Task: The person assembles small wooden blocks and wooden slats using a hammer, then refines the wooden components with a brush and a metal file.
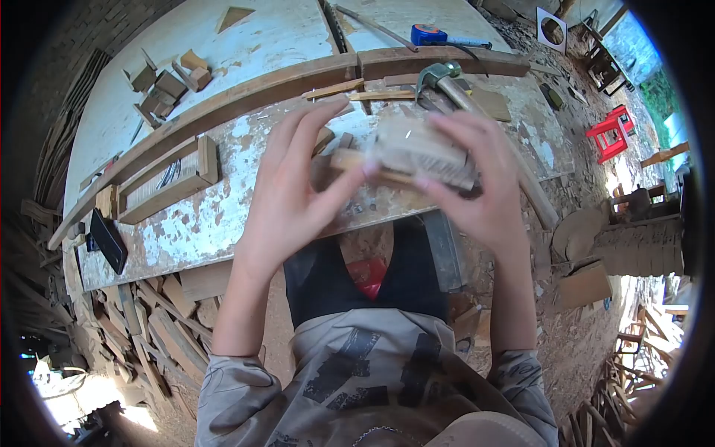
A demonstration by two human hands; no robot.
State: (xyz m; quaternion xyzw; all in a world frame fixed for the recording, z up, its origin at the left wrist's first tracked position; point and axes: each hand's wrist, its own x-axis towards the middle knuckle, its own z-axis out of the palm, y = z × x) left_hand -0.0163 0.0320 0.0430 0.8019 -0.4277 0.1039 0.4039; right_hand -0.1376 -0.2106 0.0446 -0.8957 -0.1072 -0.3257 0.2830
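Note:
A pale wooden block (424, 149), smeared by motion and with dark marks on its near side, is held above the workbench (246, 167). My right hand (484, 179) grips its right side, fingers over the far edge and thumb at the near side. My left hand (294, 182) is spread, fingers arched and apart from the thumb. Its thumb tip is at the block's left end; whether it touches cannot be made out. Under the block a wooden strip (348, 158) shows partly. A claw hammer (441, 73) lies just beyond, its handle passing behind my right hand.
A long wooden rail (275, 82) crosses the bench. Beyond it are a blue tape measure (428, 34) and small wood assemblies (162, 93). At left lie a shallow wooden tray (207, 160) with nails and a phone (109, 242). A red stool (611, 134) stands right.

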